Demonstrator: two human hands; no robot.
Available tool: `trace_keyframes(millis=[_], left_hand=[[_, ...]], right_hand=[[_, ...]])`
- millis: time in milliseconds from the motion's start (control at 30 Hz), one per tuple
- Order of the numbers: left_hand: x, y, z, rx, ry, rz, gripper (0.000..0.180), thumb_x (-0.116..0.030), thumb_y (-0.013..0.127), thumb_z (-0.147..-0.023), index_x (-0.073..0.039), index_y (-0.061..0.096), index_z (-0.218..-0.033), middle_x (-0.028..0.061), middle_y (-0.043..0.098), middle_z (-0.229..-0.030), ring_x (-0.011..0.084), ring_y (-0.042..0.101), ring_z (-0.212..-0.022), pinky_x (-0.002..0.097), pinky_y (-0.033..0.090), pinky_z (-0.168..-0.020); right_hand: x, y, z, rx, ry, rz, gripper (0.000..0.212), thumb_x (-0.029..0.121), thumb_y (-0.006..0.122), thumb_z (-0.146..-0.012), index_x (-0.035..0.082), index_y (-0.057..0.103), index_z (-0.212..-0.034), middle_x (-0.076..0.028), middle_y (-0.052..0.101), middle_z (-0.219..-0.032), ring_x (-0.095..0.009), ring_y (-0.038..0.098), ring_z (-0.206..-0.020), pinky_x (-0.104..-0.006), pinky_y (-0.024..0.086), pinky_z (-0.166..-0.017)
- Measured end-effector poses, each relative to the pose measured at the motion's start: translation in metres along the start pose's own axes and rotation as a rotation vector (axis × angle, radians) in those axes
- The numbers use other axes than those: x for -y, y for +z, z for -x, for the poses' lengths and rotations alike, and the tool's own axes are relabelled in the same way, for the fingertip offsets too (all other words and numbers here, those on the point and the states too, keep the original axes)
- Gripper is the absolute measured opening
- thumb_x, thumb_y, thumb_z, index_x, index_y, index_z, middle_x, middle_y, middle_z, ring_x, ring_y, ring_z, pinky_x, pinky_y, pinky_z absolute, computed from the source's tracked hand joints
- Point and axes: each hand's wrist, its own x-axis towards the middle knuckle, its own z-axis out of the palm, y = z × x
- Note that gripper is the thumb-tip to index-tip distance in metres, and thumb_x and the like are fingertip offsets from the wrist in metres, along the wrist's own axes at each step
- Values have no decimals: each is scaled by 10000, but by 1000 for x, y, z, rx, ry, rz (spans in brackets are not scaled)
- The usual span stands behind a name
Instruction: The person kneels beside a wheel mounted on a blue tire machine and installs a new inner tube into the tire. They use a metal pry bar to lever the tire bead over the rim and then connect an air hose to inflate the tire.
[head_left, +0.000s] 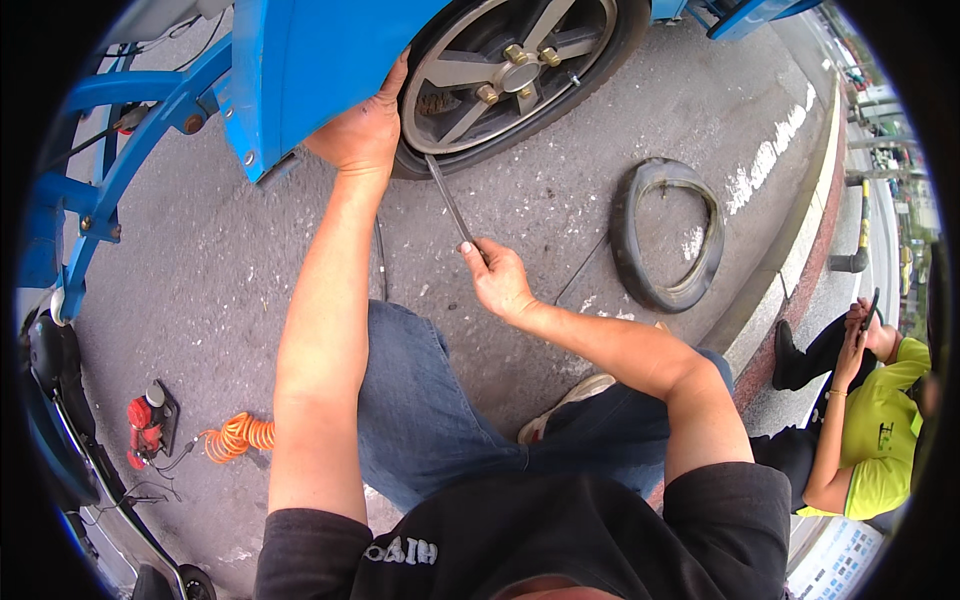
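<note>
Between six and seven o'clock: pale block lettering (pixel 400 551) on the black shirt (pixel 590 525). Between three and four o'clock: small dark chest mark (pixel 886 437) on the yellow-green shirt (pixel 866 465); characters not legible. Four o'clock: white panel (pixel 838 562) with blue printed blocks; print too small to read.

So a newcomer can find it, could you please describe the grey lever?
Start at the wheel beside the blue panel. From its lower edge, the grey lever slants down into the right hand. It's straight and held, unlike the loose black ring.
</note>
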Motion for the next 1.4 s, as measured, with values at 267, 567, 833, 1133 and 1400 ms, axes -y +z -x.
trace_keyframes(millis=[267, 567, 833, 1133, 1400], left_hand=[[25, -41, 47, 318, -449, 188, 1042, -712, 826, -714, 36, 515, -1369, 304, 601, -1323, 465, 578, -1250, 517, 450, -1051], [3, -34, 17, 308, -539, 376, 791, -461, 921, -775, 82, 623, -1266, 163, 665, -1293, 249, 605, -1179, 363, 455, -1045], [-18, -52, -11, 580, -603, 539, 782, -381, 917, -798, 54, 587, -1358, 171, 632, -1348, 274, 605, -1202, 377, 454, -1075], [-30, -39, -23, 483, -582, 752, 492, -233, 901, -827, -5, 695, -1212, 80, 691, -1191, 194, 631, -1064, 342, 508, -946], [-7, -37, -20, 590, -620, 771, 606, -128, 904, -809, -12, 618, -1330, 92, 640, -1314, 226, 597, -1184, 361, 471, -1048]], right_hand=[[-11, 96, 2, -226, 1, -318, 335, 309, 601, -1061, -9, 652, -969, 23, 513, -702, -80, 445, -672, -302, 404, -591], [38, 112, 20, -109, 32, -608, 312, 301, 560, -1085, 22, 680, -1012, 23, 548, -726, -63, 462, -624, -269, 388, -558], [147, 72, 42, 215, 32, -1102, 390, 429, 492, -1105, 67, 639, -1111, 57, 436, -690, -26, 344, -520, -212, 281, -441], [133, 83, 20, 203, -87, -966, 399, 421, 431, -1124, 64, 607, -1085, 29, 460, -691, -61, 424, -570, -243, 369, -504], [57, 6, -41, 204, -199, -306, 332, 353, 537, -1094, 37, 639, -1100, -16, 589, -791, -111, 545, -709, -302, 484, -655]])
